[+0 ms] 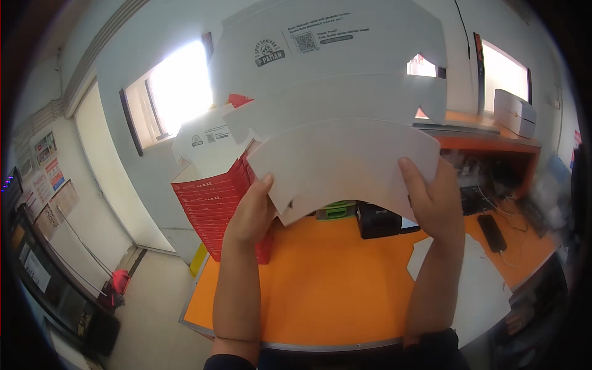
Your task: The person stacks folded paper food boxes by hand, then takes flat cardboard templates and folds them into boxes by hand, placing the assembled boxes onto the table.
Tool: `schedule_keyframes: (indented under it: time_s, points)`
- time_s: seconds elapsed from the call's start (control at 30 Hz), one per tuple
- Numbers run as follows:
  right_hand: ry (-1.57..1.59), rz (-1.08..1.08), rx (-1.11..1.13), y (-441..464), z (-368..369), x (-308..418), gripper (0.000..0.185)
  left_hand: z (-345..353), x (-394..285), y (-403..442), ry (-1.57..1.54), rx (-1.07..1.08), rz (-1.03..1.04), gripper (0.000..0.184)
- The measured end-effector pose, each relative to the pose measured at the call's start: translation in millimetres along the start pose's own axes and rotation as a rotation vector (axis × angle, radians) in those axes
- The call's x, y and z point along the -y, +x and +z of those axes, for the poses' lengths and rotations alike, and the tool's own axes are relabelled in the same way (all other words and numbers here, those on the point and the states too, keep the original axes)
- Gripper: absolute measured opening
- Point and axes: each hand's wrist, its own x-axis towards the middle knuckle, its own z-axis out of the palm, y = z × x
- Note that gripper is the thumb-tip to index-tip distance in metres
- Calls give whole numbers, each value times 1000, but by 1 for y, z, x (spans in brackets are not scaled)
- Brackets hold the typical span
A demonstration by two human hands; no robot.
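Held up in front of me is a large, partly unfolded white cardboard food box [345, 154], with a printed logo and a QR code on its upper panel. My left hand [251, 209] grips its lower left edge, thumb on the near face. On the right edge my right hand [433, 200] has its thumb pressed on the front panel, fingers hidden behind. Just left of my left hand stands a tall stack of red boxes [206, 206], the top one with its white lid raised. Flat white cardboard blanks [472, 287] lie under my right forearm.
The orange table [333, 283] has a metal front edge. On it are a black device [376, 221], a green object [336, 209] and a phone [491, 232] on a cable. A white printer-like machine [515, 114] sits on the orange shelf at right.
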Motion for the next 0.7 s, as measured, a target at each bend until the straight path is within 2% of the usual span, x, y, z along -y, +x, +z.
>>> schedule_keyframes:
  time_s: [0.07, 0.17, 0.27, 0.37, 0.47, 0.57, 0.7]
  points:
    - [15, -16, -11, -2, -4, -1, 36, -4, 2, -4, -188, 83, 24, 56]
    - [46, -90, 2, -5, -2, 2, 36, -20, 5, 3, -106, 153, 27, 60]
    - [58, -114, 32, -8, -1, 11, 35, -46, 6, 7, -307, 359, 22, 61]
    - [79, -99, 57, -12, -5, 18, 33, -51, 0, 1, -333, 475, 45, 56]
    - [84, -100, 82, -12, -6, 17, 31, -38, -13, -4, -128, 223, -22, 52]
    - [88, -138, 80, -11, -2, 16, 28, 7, -13, -4, 30, -115, 60, 48]
    - [112, -169, 191, -12, 0, 22, 21, 17, 1, 3, 69, -365, 233, 47]
